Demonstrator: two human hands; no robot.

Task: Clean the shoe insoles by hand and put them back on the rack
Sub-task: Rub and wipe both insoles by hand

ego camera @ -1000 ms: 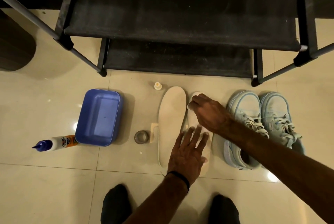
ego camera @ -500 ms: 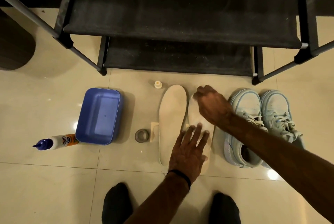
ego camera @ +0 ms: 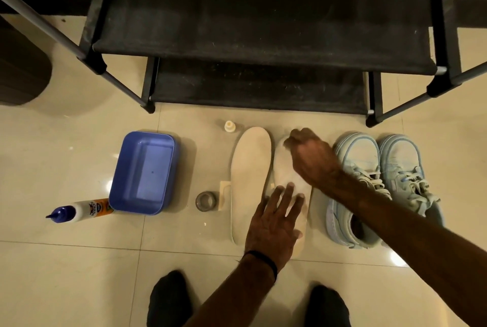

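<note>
Your left hand (ego camera: 274, 223) presses flat on the right insole (ego camera: 286, 176); your right hand (ego camera: 311, 158), fingers curled, rubs its toe end, grip unclear.

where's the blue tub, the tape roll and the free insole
blue tub (ego camera: 144, 172), head view, inner floor
tape roll (ego camera: 206, 201), head view, ring's rim
free insole (ego camera: 249, 181), head view, middle of its top

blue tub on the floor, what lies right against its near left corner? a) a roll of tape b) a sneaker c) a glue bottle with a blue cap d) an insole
c: the glue bottle lies on its side with its orange end at the blue tub's near left corner, while the tape roll sits apart on the other side.
</note>
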